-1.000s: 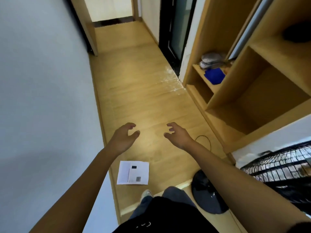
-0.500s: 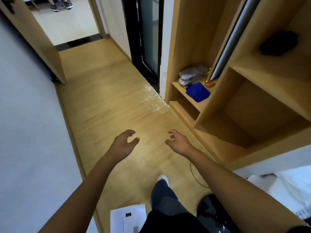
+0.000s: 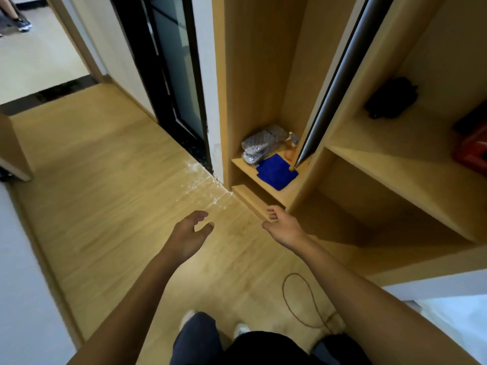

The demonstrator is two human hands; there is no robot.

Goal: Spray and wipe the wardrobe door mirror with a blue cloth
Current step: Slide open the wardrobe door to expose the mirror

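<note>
A folded blue cloth [image 3: 276, 172] lies on a low shelf of the open wooden wardrobe [image 3: 253, 75]. Behind it stands a small spray bottle [image 3: 290, 146] with an orange base, partly hidden by the edge-on wardrobe door [image 3: 334, 83], whose mirror face I cannot see. My left hand [image 3: 188, 233] and my right hand [image 3: 283, 225] hover empty over the floor with loosely curled fingers. The right hand is just below and in front of the cloth's shelf.
A pair of grey slippers [image 3: 261, 143] sits beside the cloth. A dark bundle [image 3: 390, 101] and a red item [image 3: 471, 146] lie on a right-hand shelf. A black-framed glass door [image 3: 174, 75] stands left of the wardrobe. A thin cord [image 3: 303, 299] loops on the wooden floor.
I have walked forward, so the wardrobe and blue cloth are nearer. The paper and fan base have left the view. Both hands stay empty; the right has come closer to the low shelf.
</note>
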